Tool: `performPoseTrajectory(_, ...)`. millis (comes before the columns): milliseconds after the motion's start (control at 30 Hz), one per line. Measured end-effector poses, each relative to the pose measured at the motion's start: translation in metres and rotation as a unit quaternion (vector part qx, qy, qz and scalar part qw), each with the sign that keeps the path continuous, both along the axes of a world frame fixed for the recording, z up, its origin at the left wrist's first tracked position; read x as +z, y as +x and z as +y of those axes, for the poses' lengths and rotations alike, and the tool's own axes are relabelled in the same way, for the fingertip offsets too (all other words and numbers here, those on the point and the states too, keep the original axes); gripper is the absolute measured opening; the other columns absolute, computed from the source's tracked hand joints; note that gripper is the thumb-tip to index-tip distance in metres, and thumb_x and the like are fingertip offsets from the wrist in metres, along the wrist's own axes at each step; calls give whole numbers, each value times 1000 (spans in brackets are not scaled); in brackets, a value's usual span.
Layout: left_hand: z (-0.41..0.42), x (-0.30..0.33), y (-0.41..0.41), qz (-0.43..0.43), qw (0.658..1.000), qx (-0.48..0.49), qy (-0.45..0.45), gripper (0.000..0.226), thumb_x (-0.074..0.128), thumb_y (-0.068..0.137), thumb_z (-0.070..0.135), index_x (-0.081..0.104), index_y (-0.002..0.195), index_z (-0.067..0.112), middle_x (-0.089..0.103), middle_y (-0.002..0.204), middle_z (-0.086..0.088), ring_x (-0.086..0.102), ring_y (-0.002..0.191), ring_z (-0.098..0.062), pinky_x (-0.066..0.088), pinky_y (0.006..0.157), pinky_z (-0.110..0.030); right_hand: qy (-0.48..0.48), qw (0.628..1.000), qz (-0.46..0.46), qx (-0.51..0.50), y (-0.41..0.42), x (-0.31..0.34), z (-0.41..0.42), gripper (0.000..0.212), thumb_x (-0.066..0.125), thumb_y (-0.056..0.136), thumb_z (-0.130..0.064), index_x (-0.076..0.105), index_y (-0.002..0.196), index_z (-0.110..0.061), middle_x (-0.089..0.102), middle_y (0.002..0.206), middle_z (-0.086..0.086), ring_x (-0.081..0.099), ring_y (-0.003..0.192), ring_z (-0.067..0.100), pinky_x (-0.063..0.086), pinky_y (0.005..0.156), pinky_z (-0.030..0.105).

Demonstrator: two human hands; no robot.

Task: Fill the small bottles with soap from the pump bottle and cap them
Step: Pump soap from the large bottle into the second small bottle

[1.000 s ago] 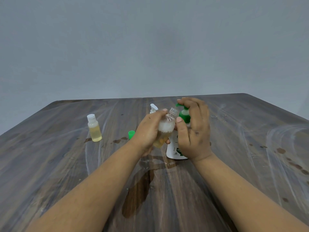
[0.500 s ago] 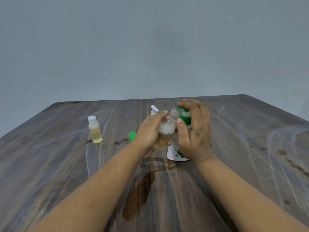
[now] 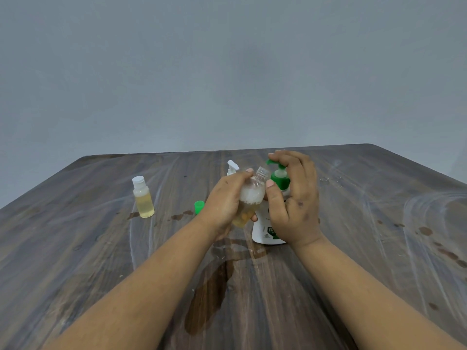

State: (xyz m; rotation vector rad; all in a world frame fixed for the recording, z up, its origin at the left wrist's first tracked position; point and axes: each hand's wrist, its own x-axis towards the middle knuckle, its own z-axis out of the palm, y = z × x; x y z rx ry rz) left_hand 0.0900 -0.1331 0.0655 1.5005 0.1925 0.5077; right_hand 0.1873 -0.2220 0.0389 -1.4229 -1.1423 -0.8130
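Observation:
My left hand (image 3: 225,200) grips a small clear bottle (image 3: 251,195), uncapped and tilted, its mouth just under the green spout of the pump bottle (image 3: 265,229). Foam and yellow soap show inside it. My right hand (image 3: 293,198) lies over the green pump head (image 3: 279,176), fingers curved on top and thumb beside the small bottle. At the left stands a capped small bottle (image 3: 142,198) with yellow soap and a white cap. A loose green cap (image 3: 199,207) lies on the table left of my left hand.
A white spray top (image 3: 232,168) pokes up behind my left hand. The wooden table (image 3: 379,236) carries a dark wet patch (image 3: 212,291) near me and small stains on both sides. A grey wall rises behind the far edge.
The pump head has risen slightly under my right hand. The small bottle stays at the spout, and both hands keep their places.

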Motion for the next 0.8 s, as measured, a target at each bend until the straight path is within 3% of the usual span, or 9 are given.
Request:
performPoseTrajectory(200, 2, -2, 1, 2, 1000, -2, 1, 40, 36, 105, 29, 63, 88, 3, 64, 61, -4, 54, 50, -17, 45, 45, -28, 12, 1000, 5, -12, 0, 2, 3, 22, 55, 80, -5, 65, 98, -1, 56, 101, -1, 54, 94, 22, 41, 83, 20)
performPoseTrajectory(400, 2, -2, 2, 4, 1000, 7, 7, 41, 37, 105, 29, 62, 82, 6, 62, 59, -3, 53, 49, -16, 46, 44, -28, -3, 1000, -9, -7, 0, -2, 1, 38, 47, 84, -18, 62, 113, 1, 58, 114, 10, 52, 108, 21, 38, 95, 21)
performPoseTrajectory(667, 3, -3, 2, 6, 1000, 5, 11, 41, 37, 105, 30, 63, 86, 3, 62, 62, -6, 53, 49, -19, 46, 46, -28, 15, 1000, 5, -7, -1, 1, 3, 26, 49, 82, -14, 64, 99, -1, 54, 103, -2, 53, 95, 21, 38, 85, 16)
performPoseTrajectory(800, 2, -2, 2, 4, 1000, 2, 8, 41, 37, 105, 30, 63, 86, 5, 63, 62, -5, 54, 51, -18, 46, 45, -28, 4, 1000, 2, -4, -2, -1, 2, 33, 48, 83, -18, 64, 106, 0, 56, 109, 5, 53, 101, 21, 39, 88, 18)
